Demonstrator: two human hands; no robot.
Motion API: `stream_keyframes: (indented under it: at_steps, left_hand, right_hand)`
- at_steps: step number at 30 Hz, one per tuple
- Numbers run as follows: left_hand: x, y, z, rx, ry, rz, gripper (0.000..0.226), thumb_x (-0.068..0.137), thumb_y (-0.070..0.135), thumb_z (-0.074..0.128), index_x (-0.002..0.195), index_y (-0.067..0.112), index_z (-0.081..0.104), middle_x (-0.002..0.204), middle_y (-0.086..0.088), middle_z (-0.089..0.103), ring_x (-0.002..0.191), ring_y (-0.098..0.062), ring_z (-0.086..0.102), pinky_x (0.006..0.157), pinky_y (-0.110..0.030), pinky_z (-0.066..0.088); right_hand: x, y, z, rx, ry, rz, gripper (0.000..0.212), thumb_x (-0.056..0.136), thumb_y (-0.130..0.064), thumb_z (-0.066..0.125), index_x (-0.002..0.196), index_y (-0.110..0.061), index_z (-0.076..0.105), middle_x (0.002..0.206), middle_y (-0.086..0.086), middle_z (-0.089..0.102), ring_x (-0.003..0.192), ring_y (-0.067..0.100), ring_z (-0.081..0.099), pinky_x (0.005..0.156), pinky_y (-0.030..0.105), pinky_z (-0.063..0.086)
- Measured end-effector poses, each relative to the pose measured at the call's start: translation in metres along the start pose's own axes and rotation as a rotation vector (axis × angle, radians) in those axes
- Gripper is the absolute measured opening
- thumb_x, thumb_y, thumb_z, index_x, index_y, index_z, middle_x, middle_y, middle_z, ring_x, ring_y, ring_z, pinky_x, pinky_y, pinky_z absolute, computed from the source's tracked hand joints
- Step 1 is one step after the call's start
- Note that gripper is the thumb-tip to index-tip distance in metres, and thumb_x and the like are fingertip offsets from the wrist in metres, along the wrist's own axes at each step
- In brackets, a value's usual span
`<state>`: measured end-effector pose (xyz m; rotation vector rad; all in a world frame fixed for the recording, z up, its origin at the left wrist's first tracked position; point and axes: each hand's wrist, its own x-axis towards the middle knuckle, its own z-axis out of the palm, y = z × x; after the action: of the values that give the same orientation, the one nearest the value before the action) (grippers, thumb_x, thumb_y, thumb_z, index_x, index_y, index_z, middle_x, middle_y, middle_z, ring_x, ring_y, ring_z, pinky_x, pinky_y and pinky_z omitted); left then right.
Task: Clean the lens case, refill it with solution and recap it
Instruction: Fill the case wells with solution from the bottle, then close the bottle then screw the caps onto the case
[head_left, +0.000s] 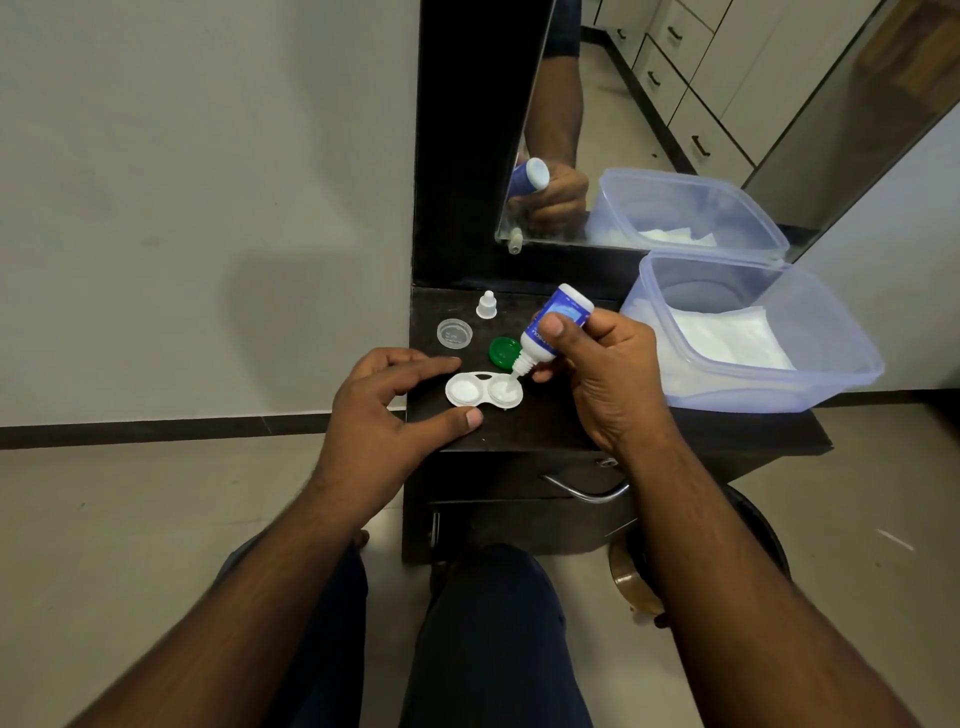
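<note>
A white two-well lens case (483, 390) lies uncapped on the dark cabinet top (545, 426). My right hand (602, 369) grips a small blue-and-white solution bottle (550, 332), tipped nozzle-down over the case's right well. My left hand (384, 410) rests at the case's left end, with forefinger and thumb spread on either side of it. A green cap (503, 353) lies just behind the case. A clear cap (454, 333) and the bottle's small white cap (487, 304) sit farther back.
A clear plastic tub (831, 384) holding white tissue stands at the right of the cabinet top. A mirror (675, 104) leans behind it. A metal drawer handle (587, 491) juts out below the front edge. My knees are under the cabinet.
</note>
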<state>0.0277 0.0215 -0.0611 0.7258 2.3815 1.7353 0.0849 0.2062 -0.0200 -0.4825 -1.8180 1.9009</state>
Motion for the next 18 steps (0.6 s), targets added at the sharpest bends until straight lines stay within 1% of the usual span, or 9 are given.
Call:
stream_keyframes:
  at_steps: [3, 6, 8, 9, 11, 13, 15, 17, 18]
  left_hand:
    - [0.000, -0.001, 0.000, 0.001, 0.001, -0.001, 0.044, 0.066, 0.033, 0.084, 0.107, 0.038, 0.069, 0.108, 0.014, 0.055, 0.100, 0.001, 0.053, 0.075, 0.000, 0.039]
    - [0.000, 0.001, 0.000, 0.010, -0.003, 0.000, 0.044, 0.066, 0.036, 0.082, 0.108, 0.039, 0.068, 0.109, 0.015, 0.055, 0.102, 0.005, 0.052, 0.074, 0.000, 0.040]
    - [-0.001, 0.001, 0.000, 0.031, 0.001, 0.001, 0.046, 0.065, 0.041, 0.081, 0.109, 0.038, 0.068, 0.109, 0.016, 0.056, 0.103, 0.005, 0.052, 0.076, -0.005, 0.042]
    - [-0.001, 0.002, -0.001, 0.048, 0.000, 0.001, 0.049, 0.063, 0.047, 0.079, 0.110, 0.038, 0.068, 0.110, 0.017, 0.056, 0.103, 0.004, 0.053, 0.078, -0.010, 0.044]
    - [-0.002, 0.004, -0.003, 0.067, 0.001, 0.006, 0.054, 0.059, 0.054, 0.075, 0.110, 0.037, 0.069, 0.110, 0.020, 0.056, 0.105, 0.003, 0.053, 0.080, -0.015, 0.045]
    - [0.000, 0.008, -0.009, 0.015, 0.017, 0.012, 0.047, 0.062, 0.046, 0.079, 0.107, 0.034, 0.071, 0.110, 0.019, 0.058, 0.104, 0.007, 0.053, 0.080, -0.008, 0.042]
    - [0.008, 0.015, -0.018, -0.032, 0.080, 0.034, 0.030, 0.072, 0.031, 0.080, 0.102, 0.029, 0.074, 0.108, 0.014, 0.063, 0.100, 0.008, 0.055, 0.075, -0.002, 0.038]
    - [0.023, 0.023, -0.026, -0.036, 0.156, 0.063, 0.018, 0.080, 0.024, 0.075, 0.097, 0.026, 0.075, 0.102, 0.012, 0.068, 0.093, 0.001, 0.060, 0.070, -0.003, 0.040]
    - [0.032, 0.026, -0.026, -0.025, 0.168, 0.063, 0.015, 0.082, 0.022, 0.074, 0.096, 0.026, 0.075, 0.099, 0.012, 0.069, 0.089, -0.001, 0.061, 0.068, -0.004, 0.040]
  right_hand:
    - [-0.001, -0.001, 0.001, 0.003, 0.000, 0.007, 0.026, 0.068, -0.029, 0.069, 0.085, -0.010, 0.068, 0.074, 0.001, 0.072, 0.068, 0.015, 0.068, 0.052, 0.023, 0.052]
    - [-0.002, -0.004, 0.001, 0.028, -0.005, 0.002, 0.026, 0.069, -0.028, 0.069, 0.086, -0.009, 0.067, 0.074, 0.001, 0.072, 0.068, 0.016, 0.067, 0.053, 0.024, 0.053]
    - [-0.002, -0.005, 0.000, 0.087, 0.001, 0.004, 0.025, 0.068, -0.026, 0.069, 0.086, -0.009, 0.067, 0.074, 0.001, 0.072, 0.068, 0.016, 0.067, 0.055, 0.025, 0.054]
    - [-0.001, -0.005, 0.000, 0.128, 0.006, 0.004, 0.023, 0.068, -0.023, 0.069, 0.086, -0.009, 0.066, 0.074, 0.001, 0.073, 0.069, 0.016, 0.067, 0.056, 0.025, 0.055]
    - [0.001, -0.004, -0.001, 0.205, -0.005, -0.003, 0.022, 0.071, -0.016, 0.073, 0.090, -0.009, 0.065, 0.078, 0.003, 0.073, 0.073, 0.018, 0.068, 0.059, 0.026, 0.055]
    - [0.004, -0.001, -0.004, 0.245, -0.030, -0.027, 0.028, 0.070, -0.008, 0.077, 0.094, -0.011, 0.062, 0.088, 0.010, 0.069, 0.083, 0.026, 0.068, 0.066, 0.029, 0.056]
    - [0.006, 0.000, -0.006, 0.308, -0.034, -0.039, 0.041, 0.063, -0.009, 0.083, 0.094, -0.015, 0.057, 0.094, 0.013, 0.063, 0.090, 0.032, 0.065, 0.074, 0.036, 0.057]
    - [0.008, 0.001, -0.007, 0.318, -0.023, -0.059, 0.044, 0.058, -0.014, 0.083, 0.092, -0.017, 0.056, 0.090, 0.008, 0.063, 0.091, 0.030, 0.062, 0.078, 0.040, 0.055]
    - [0.008, 0.001, -0.007, 0.315, -0.013, -0.068, 0.043, 0.059, -0.012, 0.084, 0.090, -0.018, 0.055, 0.087, 0.006, 0.063, 0.089, 0.027, 0.062, 0.077, 0.038, 0.054]
